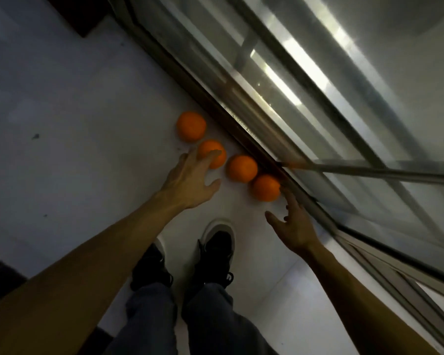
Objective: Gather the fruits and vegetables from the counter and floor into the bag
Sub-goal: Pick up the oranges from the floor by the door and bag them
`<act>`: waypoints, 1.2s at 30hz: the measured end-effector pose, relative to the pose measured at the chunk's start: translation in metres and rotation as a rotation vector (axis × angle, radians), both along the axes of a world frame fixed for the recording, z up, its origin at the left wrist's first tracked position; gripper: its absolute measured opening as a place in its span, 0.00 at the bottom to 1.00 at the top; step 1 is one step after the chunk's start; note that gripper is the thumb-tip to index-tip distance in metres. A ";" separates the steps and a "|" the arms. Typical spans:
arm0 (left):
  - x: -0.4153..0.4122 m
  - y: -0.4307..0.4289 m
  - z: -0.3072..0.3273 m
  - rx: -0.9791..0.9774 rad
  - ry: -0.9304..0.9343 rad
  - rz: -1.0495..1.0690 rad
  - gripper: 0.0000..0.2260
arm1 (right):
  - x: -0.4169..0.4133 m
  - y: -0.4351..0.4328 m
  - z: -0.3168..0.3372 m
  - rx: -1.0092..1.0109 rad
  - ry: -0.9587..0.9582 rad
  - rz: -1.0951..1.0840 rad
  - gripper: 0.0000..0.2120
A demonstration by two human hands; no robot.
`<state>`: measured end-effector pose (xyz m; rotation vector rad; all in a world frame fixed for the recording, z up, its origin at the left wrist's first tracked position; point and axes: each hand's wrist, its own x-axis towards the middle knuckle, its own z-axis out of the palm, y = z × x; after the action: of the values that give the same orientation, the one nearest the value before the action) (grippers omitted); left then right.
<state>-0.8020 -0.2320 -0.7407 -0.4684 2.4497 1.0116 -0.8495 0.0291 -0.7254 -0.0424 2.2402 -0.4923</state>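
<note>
While both hands spread open, left hand (190, 180) fingers overlap 2nd round orange fruit (214, 152); right hand (294, 226) fingertip nr 4th orange (265, 188) on pale floor (75, 149).

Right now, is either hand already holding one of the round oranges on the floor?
No, both the left hand and right hand are open, reaching toward four round oranges lying on the floor.

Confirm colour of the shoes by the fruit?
Black uppers with white soles; clearest on the shoes in the head view, just below the four oranges on the floor.
</note>
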 end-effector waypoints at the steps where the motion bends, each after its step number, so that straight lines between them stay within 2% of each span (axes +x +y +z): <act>1: -0.005 0.005 -0.016 -0.006 0.028 0.014 0.29 | -0.003 0.000 -0.014 -0.005 0.016 -0.002 0.38; 6: -0.021 0.023 -0.069 -0.133 0.117 0.063 0.28 | -0.010 -0.002 -0.065 -0.031 0.074 0.004 0.39; 11: -0.028 0.021 -0.095 -0.256 0.163 0.053 0.26 | -0.011 -0.013 -0.093 -0.030 0.092 -0.085 0.41; 18: -0.024 0.010 -0.080 -0.123 0.215 0.136 0.25 | -0.006 -0.021 -0.080 -0.056 0.193 -0.138 0.32; 22: 0.001 -0.008 -0.019 -0.036 0.271 0.193 0.25 | 0.015 -0.022 -0.019 -0.087 0.186 -0.111 0.30; 27: 0.051 -0.039 0.099 -0.042 0.267 0.326 0.27 | 0.036 -0.047 0.098 -0.174 0.160 -0.005 0.29; 36: 0.154 -0.103 0.336 -0.173 0.285 0.555 0.27 | 0.062 -0.144 0.315 -0.452 0.127 0.113 0.29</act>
<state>-0.6483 -0.3347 -0.4051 -1.1833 2.7405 1.1404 -0.7878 -0.1148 -0.4107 -0.4416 2.1893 -0.9454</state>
